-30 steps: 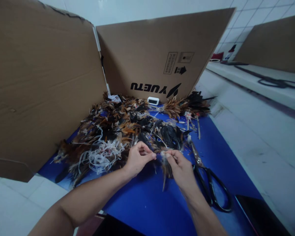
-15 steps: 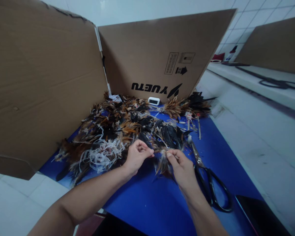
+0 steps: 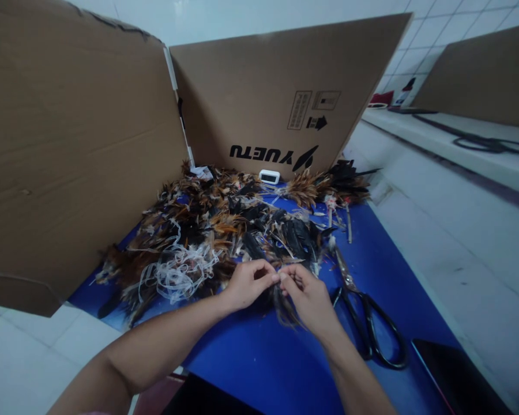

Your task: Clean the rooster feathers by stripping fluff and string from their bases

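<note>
My left hand (image 3: 249,283) and my right hand (image 3: 306,297) meet at the fingertips over the front of a blue table (image 3: 259,357). The right thumb and fingers pinch a small bunch of brown feathers (image 3: 284,310), which hangs below them. My left fingers are pinched together against the same spot; what they hold is too small to make out. Behind both hands spreads a pile of brown and black feathers (image 3: 225,222). A tangle of clear plastic strips (image 3: 181,274) lies on it, left of my hands.
Black-handled scissors (image 3: 367,317) lie right of my hands, a dark flat device (image 3: 454,374) nearer the corner. Cardboard panels (image 3: 259,98) stand behind and left. A small white device (image 3: 269,177) sits at the back, beside feather bundles (image 3: 328,187).
My hands have come together at the fingertips, the right one moving left with the feather bunch. The view has shifted slightly.
</note>
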`<state>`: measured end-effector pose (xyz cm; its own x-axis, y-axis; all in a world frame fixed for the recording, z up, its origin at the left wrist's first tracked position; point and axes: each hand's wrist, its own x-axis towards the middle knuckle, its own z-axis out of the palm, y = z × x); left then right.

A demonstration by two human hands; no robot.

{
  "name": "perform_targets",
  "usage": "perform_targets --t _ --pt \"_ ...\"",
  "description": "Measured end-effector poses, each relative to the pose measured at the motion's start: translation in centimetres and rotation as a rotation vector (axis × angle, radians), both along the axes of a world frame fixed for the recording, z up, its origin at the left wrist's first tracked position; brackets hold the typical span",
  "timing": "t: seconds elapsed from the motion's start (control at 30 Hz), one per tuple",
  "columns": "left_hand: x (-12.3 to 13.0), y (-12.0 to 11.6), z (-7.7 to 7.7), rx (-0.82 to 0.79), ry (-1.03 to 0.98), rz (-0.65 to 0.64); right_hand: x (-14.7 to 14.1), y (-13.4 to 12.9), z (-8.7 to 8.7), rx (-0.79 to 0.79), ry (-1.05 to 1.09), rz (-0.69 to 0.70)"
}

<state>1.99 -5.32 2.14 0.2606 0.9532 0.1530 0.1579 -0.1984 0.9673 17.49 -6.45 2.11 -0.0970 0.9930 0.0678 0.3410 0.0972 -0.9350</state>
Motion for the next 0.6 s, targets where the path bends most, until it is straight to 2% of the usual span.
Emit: perform_targets --t 0.13,0.33,0.47,0.6 --pt "0.0 0.3 0.0 -0.172 -0.216 -0.017 0.2 0.1 0.4 0.031 0.043 -0.046" --pt "-0.4 1.1 0.0 -0.436 -0.586 0.054 1.1 1.0 0.5 0.087 0.173 -0.251" --pt "-0.8 1.4 0.1 -0.483 -0.729 0.091 1.5 1.5 0.2 0.088 0.199 -0.296" --pt "-0.7 1.7 0.3 -0.508 -0.811 0.203 1.7 1.8 -0.3 0.129 0.084 -0.296"
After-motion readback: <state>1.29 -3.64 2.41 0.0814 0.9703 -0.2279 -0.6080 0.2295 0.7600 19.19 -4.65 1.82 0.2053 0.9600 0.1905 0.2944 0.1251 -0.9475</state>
